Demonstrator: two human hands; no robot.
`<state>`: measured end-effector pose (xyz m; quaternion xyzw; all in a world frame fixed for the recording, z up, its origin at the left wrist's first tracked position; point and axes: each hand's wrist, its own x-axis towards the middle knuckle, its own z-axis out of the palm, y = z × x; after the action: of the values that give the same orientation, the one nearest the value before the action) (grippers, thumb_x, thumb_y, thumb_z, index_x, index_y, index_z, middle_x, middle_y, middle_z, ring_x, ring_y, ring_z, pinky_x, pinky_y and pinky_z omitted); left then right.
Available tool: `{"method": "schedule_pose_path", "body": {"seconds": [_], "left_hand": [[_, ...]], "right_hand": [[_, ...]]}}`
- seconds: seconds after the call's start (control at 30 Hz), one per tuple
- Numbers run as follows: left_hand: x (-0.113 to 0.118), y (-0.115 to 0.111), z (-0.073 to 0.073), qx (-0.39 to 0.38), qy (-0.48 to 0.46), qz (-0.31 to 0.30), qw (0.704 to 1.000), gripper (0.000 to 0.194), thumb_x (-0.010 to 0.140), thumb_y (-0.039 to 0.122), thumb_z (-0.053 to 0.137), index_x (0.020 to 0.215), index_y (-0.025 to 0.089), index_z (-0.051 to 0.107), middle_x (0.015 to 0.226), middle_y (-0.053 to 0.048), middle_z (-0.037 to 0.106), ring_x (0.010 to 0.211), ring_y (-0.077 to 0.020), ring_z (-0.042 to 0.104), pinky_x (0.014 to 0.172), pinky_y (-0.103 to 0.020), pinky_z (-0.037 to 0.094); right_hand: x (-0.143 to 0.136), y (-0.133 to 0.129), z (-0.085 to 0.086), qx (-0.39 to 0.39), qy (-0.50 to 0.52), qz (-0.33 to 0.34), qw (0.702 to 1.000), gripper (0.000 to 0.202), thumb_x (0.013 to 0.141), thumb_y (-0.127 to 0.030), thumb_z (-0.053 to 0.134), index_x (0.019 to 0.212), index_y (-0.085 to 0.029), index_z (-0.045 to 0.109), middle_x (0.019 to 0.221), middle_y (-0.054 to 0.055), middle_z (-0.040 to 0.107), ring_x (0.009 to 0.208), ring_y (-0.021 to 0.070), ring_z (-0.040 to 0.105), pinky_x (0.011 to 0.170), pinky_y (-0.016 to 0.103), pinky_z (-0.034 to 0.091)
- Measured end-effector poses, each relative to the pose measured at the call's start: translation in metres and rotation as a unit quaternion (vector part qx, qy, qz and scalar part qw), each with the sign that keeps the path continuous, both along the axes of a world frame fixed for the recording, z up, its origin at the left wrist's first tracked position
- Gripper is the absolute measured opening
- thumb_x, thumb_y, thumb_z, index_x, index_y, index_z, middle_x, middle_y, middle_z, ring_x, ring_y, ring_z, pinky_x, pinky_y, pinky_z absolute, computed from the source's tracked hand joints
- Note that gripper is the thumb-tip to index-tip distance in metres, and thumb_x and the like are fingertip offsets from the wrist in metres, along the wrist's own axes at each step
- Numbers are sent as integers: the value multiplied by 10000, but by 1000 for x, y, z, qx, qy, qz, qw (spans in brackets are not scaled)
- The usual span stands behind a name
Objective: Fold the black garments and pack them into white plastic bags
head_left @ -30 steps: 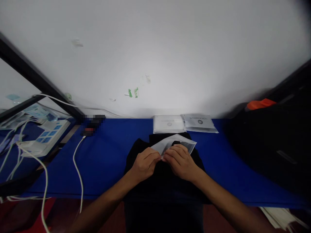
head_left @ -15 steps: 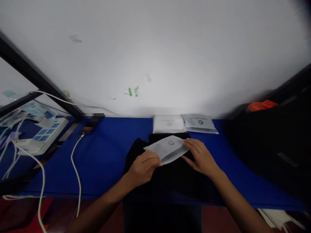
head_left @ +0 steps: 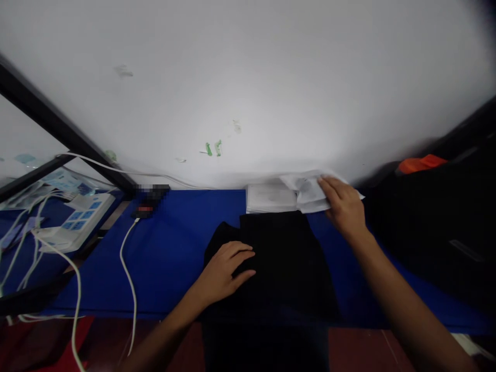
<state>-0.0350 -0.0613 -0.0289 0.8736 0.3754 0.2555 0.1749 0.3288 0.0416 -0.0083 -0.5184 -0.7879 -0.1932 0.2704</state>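
My right hand (head_left: 344, 206) grips a white frosted plastic bag (head_left: 310, 192) at its right side, over the back edge of the table by the wall. The bag is blurred, with a faint dark print, and covers the spot where another printed bag lay. Just left of it lies a stack of white frosted bags (head_left: 269, 198). My left hand (head_left: 228, 268) is empty, fingers apart, over the left part of a folded black cloth (head_left: 287, 258) at the front of the table.
The blue tabletop (head_left: 174, 248) runs along a white wall. To the left are a white cable (head_left: 126, 263), a blurred-out dark device (head_left: 149, 201) and a power strip (head_left: 83, 219). On the right stands a large black bulky item (head_left: 426, 227) with an orange piece (head_left: 421, 164) behind.
The plastic bag has gone from between both hands to the back right, carried by my right hand. My left hand has let go of it and its fingers have spread over the black cloth.
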Motion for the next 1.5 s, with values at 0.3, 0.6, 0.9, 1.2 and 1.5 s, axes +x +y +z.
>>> {"method": "schedule_pose_path", "body": {"seconds": [0.3,0.6,0.9,1.2,1.5], "left_hand": [[-10,-7,-15,-107,146,-54,982,869,834,619,654,1535,250,297,1597,-123,293,1479,-315,262,1170,-550,286],[-10,-8,-19,-127,162,-77,976,1204,642,754,725,1573,266,139,1638,-140,143,1504,-364,140,1191,-589,182],[-36,-30,-8,-148,107,-31,983,513,656,304,851,1058,220,544,1581,-128,280,1466,-369,228,1101,-555,391],[-54,-40,-8,-72,88,-38,993,154,864,80,541,917,210,603,1438,-85,500,1382,-286,388,1094,-490,419],[-52,-44,-10,-28,-40,65,997,146,970,172,444,1013,201,581,976,-89,672,904,-205,640,778,-340,554]], "right_hand": [[33,39,-76,-114,-68,-94,987,552,925,-236,425,1464,-121,398,1539,211,381,1426,360,334,1113,574,306],[30,36,-77,-140,-60,-94,984,638,975,-526,355,1473,-128,379,1561,198,351,1457,354,277,1143,579,255],[-7,-36,-37,-149,55,49,986,613,962,-448,504,1491,-179,352,1477,188,471,1364,344,444,1082,542,411],[-40,-151,-38,-401,99,199,889,579,774,-489,768,1266,-247,582,1430,120,548,1329,315,504,1043,517,489],[-39,-181,-34,-399,111,184,891,551,733,-207,771,1244,-271,575,1463,109,520,1345,334,487,1027,540,508]]}}
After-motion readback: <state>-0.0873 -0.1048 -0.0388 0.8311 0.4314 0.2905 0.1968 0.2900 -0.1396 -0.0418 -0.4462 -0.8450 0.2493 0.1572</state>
